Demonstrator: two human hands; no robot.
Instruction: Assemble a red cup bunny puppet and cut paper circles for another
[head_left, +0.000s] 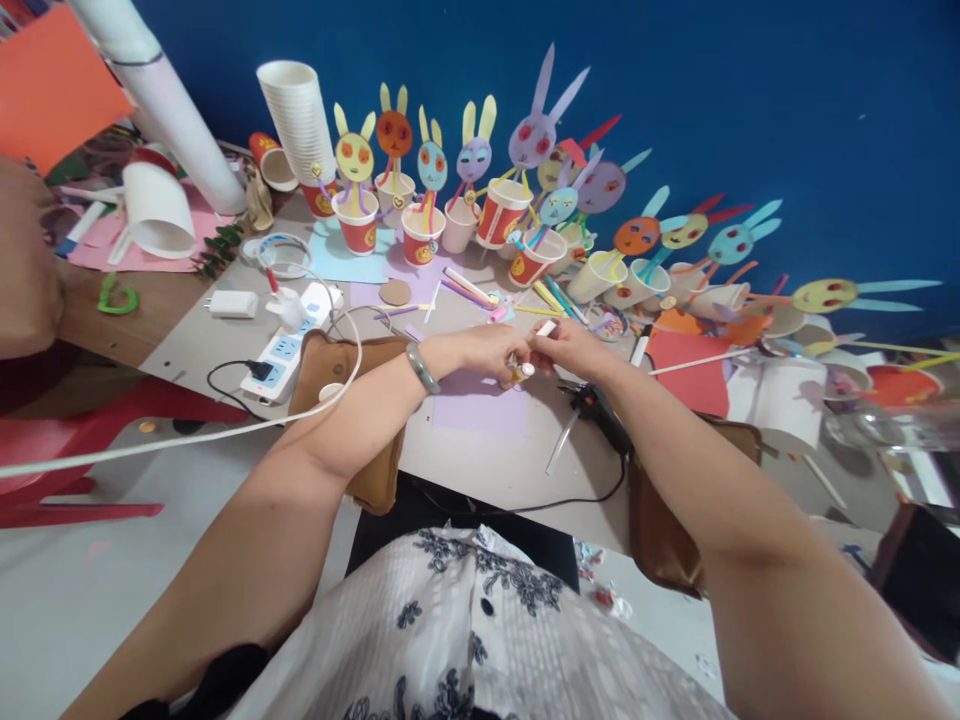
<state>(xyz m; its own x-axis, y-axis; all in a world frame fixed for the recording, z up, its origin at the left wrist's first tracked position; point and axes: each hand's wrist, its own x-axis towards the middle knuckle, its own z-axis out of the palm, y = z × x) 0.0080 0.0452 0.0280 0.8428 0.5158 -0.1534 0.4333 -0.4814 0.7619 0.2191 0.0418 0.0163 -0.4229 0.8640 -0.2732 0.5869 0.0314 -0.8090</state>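
The hands point(495, 348) partly hide white pieces point(546, 328) too small to identify.

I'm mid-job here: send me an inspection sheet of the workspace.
Surface: grey table, purple paper on it.
Job's things: small white-ended object and small white piece, both held; too small to identify.
Clutter: paper cups with rabbit figures, stacked cups, power strip.
Hands: left hand grips the white-ended object; right hand pinches the white piece.
Cables: white cable passes near the left forearm; black cable leads from the black tool.
Surroundings: blue wall behind, red stool at left.
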